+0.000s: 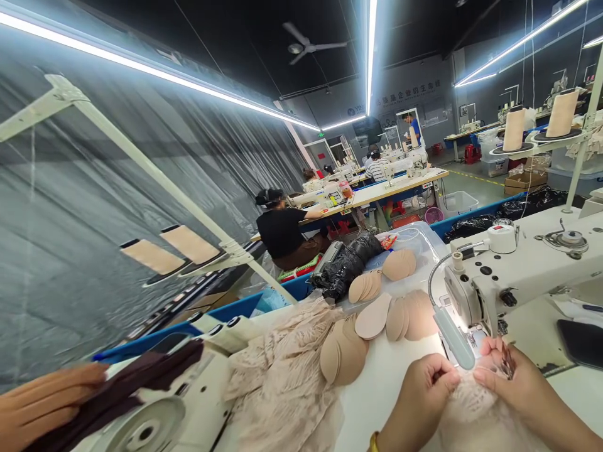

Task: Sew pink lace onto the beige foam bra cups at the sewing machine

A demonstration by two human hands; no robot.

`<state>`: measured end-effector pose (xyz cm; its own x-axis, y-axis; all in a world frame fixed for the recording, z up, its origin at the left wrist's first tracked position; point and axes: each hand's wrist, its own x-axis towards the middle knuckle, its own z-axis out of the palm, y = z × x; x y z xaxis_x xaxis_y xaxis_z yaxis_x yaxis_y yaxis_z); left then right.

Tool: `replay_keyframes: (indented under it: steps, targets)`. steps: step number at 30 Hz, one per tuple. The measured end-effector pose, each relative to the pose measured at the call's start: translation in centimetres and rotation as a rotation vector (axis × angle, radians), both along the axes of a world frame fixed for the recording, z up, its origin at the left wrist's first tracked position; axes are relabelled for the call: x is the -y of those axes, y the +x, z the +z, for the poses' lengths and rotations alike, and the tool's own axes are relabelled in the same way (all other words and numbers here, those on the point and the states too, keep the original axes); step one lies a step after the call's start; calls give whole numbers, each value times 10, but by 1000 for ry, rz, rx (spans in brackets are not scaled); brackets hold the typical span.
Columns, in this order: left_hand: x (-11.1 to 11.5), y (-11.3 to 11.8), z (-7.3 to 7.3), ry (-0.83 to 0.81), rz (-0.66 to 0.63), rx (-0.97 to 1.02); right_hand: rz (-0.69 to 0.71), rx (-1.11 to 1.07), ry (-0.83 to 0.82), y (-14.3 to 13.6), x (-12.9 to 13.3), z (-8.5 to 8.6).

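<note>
My left hand, with a gold bracelet at the wrist, pinches the edge of a pale beige lace fabric in front of the sewing machine's needle area. My right hand is closed on the same lace, just right of the lamp. A small dark metal tool, perhaps thread snips, shows at its fingers; its kind is unclear. The sewing machine carries a grey lamp that lights the cloth. Beige teardrop-shaped pads lie in overlapping stacks to the left.
Crumpled beige lace heaps left of the pads. At far left another person's hand rests by dark cloth at a neighbouring machine. A clear plastic bin, black bags, a phone and thread cones stand around.
</note>
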<state>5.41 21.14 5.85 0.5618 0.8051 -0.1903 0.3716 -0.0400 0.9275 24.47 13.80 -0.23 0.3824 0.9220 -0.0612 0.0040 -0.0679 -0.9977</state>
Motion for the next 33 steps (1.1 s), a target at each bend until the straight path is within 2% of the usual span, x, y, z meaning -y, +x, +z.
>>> replay_keyframes:
  steps: [6,12,17,23,28,33]
  targets:
    - [-2,0,6,-143,-26,105,12,-38,-8,-5,-1,-6]
    - [-2,2,0,-51,26,76,54,-87,19,-11,-2,-4]
    - [-2,3,-4,70,53,93,59,-28,24,-4,-1,1]
    - [-6,0,0,-166,-21,122,63,14,17,2,0,4]
    - [-4,-1,2,-181,-30,178,64,11,23,-2,-1,7]
    - [1,4,0,-99,12,73,51,27,33,-5,-1,8]
